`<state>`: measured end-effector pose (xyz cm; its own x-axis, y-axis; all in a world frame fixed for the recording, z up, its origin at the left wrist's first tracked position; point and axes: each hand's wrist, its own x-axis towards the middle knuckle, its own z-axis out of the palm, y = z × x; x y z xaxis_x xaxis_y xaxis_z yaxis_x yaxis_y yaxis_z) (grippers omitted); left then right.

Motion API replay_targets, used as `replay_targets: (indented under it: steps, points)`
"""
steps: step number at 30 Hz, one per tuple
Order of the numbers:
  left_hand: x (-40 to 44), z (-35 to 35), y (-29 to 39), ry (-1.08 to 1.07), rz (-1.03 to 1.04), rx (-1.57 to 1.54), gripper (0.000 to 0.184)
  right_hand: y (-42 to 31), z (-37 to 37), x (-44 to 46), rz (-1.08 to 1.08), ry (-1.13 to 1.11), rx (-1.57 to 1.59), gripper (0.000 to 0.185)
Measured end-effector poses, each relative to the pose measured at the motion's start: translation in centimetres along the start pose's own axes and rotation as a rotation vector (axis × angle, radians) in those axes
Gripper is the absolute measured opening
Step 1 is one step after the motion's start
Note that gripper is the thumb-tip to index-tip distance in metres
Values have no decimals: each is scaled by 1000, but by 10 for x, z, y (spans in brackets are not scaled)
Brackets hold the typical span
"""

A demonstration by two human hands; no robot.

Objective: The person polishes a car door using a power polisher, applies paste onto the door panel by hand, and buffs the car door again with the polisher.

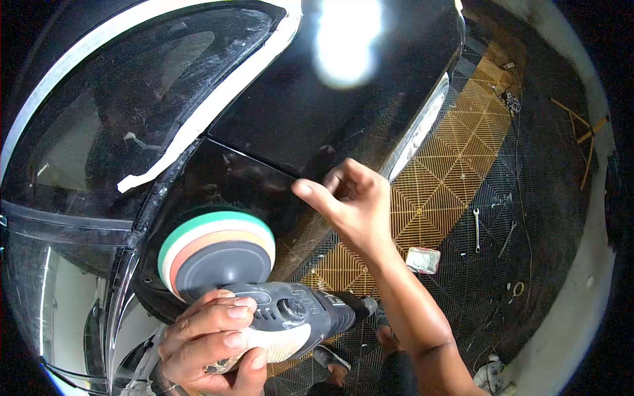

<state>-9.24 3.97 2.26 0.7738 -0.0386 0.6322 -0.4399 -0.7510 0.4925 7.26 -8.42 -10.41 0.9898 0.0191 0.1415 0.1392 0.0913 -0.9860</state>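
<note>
In the lower left, my left hand [211, 340] is wrapped round the body of a rotary polisher [290, 317], its fingers over the grey and white housing. The polisher's round pad [218, 247], layered green, white and orange with a dark backing, lies against or just over the glossy black car panel [198, 181]. I cannot tell whether it touches. Above the tool's rear end, my right hand [356, 204] is beside the panel, empty, with the thumb stretched out and the other fingers curled loosely apart from it.
White masking tape [198, 122] edges the car window [119, 105], one end peeling loose. A headlight [419, 129] sits at the panel's far edge. On the yellow and black floor grating [456, 152] lie a small box [423, 260], a wrench [477, 230] and cables.
</note>
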Motion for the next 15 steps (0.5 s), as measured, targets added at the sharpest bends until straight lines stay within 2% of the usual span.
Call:
replay_targets:
  steps: [1,2,3,6,8,11,13,15]
  points:
    - [-1,-1,0,8,5,-13,33,-9,2,6,-4,-8,-196,40]
    - [-2,0,2,9,3,-15,33,-5,3,11,33,-16,-77,48]
    - [-2,2,5,51,-28,-32,33,-1,3,13,33,-15,-80,48]
    - [-9,0,7,105,-65,-48,33,10,-5,12,70,-86,213,53]
    - [-14,-5,8,116,-60,-47,33,15,-8,13,61,-93,202,53]
    - [-17,-25,6,19,-77,-50,33,-12,-9,11,118,-121,219,53]
    - [-7,-40,4,-133,42,-73,28,-14,-4,15,10,-51,-102,54]
    - [-4,-45,-4,-140,85,-81,28,-7,-5,17,-5,-66,-58,54]
